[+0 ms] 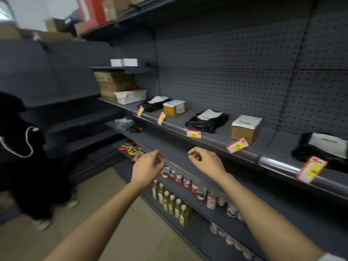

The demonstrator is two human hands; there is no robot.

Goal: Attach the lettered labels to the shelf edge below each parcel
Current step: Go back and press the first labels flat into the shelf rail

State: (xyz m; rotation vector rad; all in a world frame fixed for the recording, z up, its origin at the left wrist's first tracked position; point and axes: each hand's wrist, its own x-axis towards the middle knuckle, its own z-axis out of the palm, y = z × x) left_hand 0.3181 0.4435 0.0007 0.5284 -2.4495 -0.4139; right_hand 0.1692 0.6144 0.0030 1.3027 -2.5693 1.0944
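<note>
Red-and-yellow paper labels (193, 133) hang on the grey shelf edge (216, 142), upper right of both loosely curled, empty hands: left hand (148, 166), right hand (206, 162).

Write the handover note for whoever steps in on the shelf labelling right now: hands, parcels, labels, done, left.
Left hand: fingers curled in front of the lower shelf's edge, nothing clearly held; the picture is too blurred to be sure.
Right hand: loosely curled, seems empty, not touching the shelf.
Parcels: five on the parcel shelf, from the far end a black bag, yellow box, black bag, brown box, black bag.
Done: five red-and-yellow labels on the edge, one near each parcel.
Left: several hang tilted; straighten them. Letters unreadable here, so check them.
</note>
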